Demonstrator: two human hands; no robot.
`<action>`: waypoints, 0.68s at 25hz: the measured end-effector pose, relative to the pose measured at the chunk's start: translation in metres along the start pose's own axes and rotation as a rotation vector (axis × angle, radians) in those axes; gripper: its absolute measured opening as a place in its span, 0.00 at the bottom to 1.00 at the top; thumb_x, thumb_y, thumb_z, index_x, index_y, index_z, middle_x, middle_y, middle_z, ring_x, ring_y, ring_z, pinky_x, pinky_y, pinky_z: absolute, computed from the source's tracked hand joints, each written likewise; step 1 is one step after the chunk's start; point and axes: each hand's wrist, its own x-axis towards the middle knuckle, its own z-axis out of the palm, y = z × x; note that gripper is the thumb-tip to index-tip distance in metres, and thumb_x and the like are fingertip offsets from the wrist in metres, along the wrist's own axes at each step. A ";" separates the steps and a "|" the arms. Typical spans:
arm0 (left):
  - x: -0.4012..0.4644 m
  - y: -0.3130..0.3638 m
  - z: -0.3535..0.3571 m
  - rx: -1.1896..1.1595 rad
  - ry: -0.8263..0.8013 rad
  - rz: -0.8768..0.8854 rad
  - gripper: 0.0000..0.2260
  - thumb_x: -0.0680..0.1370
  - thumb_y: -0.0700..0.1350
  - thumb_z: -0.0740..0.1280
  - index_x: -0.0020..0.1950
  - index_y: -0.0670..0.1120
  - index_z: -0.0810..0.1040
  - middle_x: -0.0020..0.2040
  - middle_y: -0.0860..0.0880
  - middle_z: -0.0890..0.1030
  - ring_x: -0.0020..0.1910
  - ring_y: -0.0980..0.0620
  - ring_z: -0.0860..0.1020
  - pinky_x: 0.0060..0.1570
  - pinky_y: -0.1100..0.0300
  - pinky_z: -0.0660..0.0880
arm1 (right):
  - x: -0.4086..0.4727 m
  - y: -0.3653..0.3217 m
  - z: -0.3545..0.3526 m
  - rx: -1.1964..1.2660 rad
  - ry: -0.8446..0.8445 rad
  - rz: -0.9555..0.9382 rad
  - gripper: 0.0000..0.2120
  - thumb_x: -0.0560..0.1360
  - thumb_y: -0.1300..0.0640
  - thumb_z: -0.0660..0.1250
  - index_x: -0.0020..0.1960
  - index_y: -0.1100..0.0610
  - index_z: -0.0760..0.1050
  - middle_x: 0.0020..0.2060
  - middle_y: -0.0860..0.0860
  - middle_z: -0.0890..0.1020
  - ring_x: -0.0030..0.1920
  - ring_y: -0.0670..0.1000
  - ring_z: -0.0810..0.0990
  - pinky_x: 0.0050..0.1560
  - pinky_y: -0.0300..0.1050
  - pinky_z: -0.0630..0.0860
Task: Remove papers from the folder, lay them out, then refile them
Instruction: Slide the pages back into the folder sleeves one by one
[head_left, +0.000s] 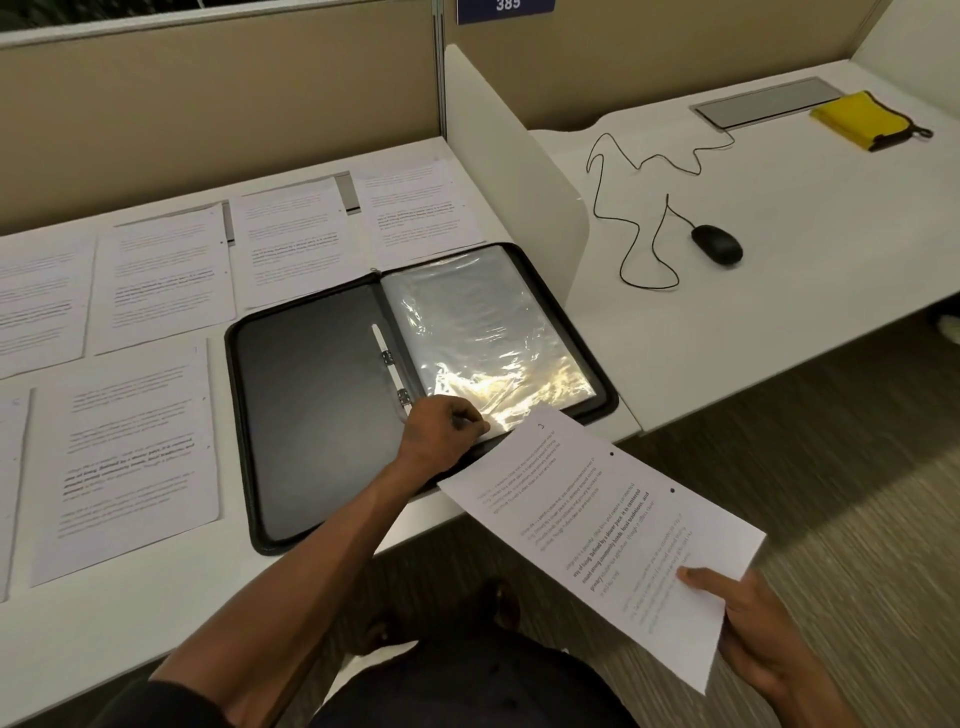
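A black zip folder lies open on the white desk, with clear plastic sleeves on its right half and ring clips along the spine. My left hand pinches the near bottom edge of the top sleeve. My right hand holds a printed sheet by its near corner, off the desk's front edge, its far corner close to the sleeve. Several printed sheets lie spread in rows left of and behind the folder.
A white divider panel stands right of the folder. Beyond it the neighbouring desk carries a black mouse with a looping cable, a grey plate and a yellow pouch. Carpet floor lies below.
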 end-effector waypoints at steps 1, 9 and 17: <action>-0.001 0.001 0.001 0.011 0.006 0.011 0.04 0.74 0.48 0.75 0.44 0.49 0.86 0.40 0.54 0.84 0.41 0.59 0.79 0.42 0.66 0.72 | 0.001 0.000 0.001 0.010 0.016 -0.017 0.23 0.70 0.69 0.67 0.63 0.57 0.75 0.54 0.61 0.84 0.54 0.64 0.83 0.53 0.63 0.79; -0.011 0.002 0.009 0.232 0.124 0.186 0.06 0.75 0.48 0.72 0.47 0.48 0.86 0.47 0.51 0.85 0.48 0.51 0.79 0.51 0.55 0.73 | 0.021 0.005 0.001 0.068 0.093 -0.102 0.21 0.76 0.70 0.65 0.65 0.54 0.75 0.59 0.61 0.82 0.60 0.65 0.80 0.63 0.70 0.74; -0.017 -0.001 0.019 0.384 0.179 0.278 0.08 0.77 0.49 0.68 0.44 0.47 0.84 0.40 0.52 0.84 0.37 0.53 0.79 0.43 0.52 0.77 | 0.028 0.011 0.008 0.096 0.143 -0.154 0.18 0.78 0.70 0.64 0.62 0.53 0.76 0.58 0.59 0.82 0.59 0.62 0.81 0.62 0.66 0.75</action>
